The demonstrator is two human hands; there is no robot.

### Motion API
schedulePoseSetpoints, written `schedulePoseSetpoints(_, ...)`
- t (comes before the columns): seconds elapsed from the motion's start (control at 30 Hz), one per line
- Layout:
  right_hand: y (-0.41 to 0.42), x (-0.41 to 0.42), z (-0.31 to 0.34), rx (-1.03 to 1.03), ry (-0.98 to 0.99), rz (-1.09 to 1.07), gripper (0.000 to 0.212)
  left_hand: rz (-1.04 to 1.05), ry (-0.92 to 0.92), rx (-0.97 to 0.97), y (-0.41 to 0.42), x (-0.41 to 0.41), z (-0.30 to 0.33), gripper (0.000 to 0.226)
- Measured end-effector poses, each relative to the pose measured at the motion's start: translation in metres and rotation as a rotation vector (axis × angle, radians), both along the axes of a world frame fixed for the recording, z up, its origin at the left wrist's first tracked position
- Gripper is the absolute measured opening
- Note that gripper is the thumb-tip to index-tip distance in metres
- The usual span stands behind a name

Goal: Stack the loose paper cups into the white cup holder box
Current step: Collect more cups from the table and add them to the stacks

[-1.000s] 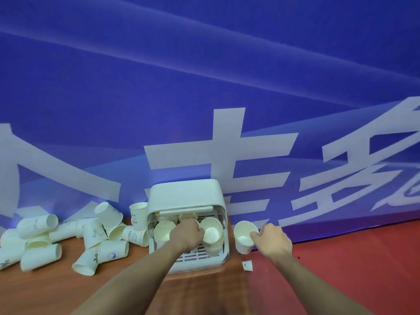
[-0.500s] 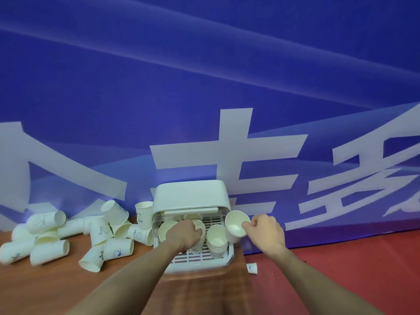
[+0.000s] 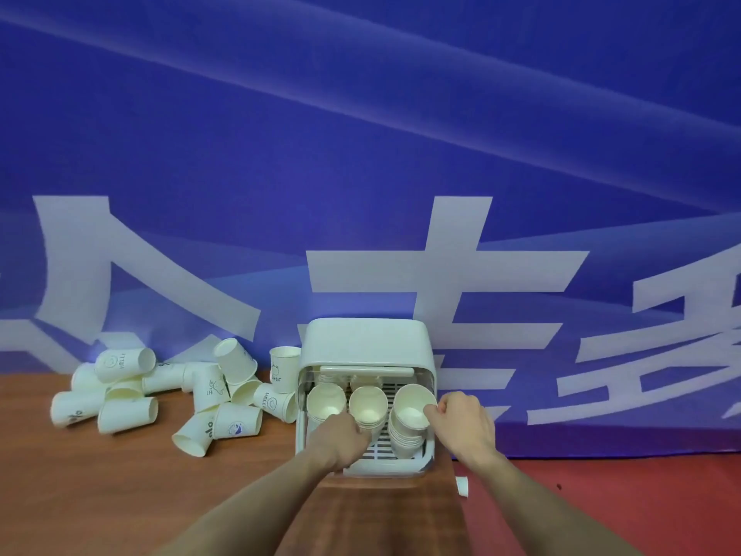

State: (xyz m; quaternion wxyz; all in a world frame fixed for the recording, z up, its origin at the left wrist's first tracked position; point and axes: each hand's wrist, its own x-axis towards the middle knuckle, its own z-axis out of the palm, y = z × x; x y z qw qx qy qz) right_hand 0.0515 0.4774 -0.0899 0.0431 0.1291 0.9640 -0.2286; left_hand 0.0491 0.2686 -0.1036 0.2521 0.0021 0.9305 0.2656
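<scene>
While the left hand (image 3: 340, 438) grips a stack (image 3: 368, 411), the right hand (image 3: 465, 429) pinches the cup (image 3: 413, 407).

a white cup holder box (image 3: 367, 343) sits on a wooden table (image 3: 120, 487) against a blue banner (image 3: 361, 134) with white characters. inside it stand three stacks of paper cups. the right hand (image 3: 465, 429) pinches the rim of the top cup (image 3: 413, 407) on the right stack (image 3: 407, 437). the left hand (image 3: 341, 439) is curled around the lower part of the middle stack (image 3: 368, 407). the left stack (image 3: 325, 400) stands just beside it. loose cups (image 3: 168, 391) lie jumbled on the table left of the box, mostly on their sides.
</scene>
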Motion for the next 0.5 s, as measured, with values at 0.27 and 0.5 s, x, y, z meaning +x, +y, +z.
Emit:
schedulePoseSetpoints(0.27, 0.006, -0.007, -0.025, -0.107, -0.171, -0.027, 0.028, 0.116, -0.042, 0.2, 0.008, -0.006, -0.023, 0.027)
schedulePoseSetpoints(0.5, 0.011, -0.01, -0.036, -0.322, -0.275, -0.121, 0.034, 0.4, -0.138, 0.408, 0.025, -0.01, -0.054, 0.015)
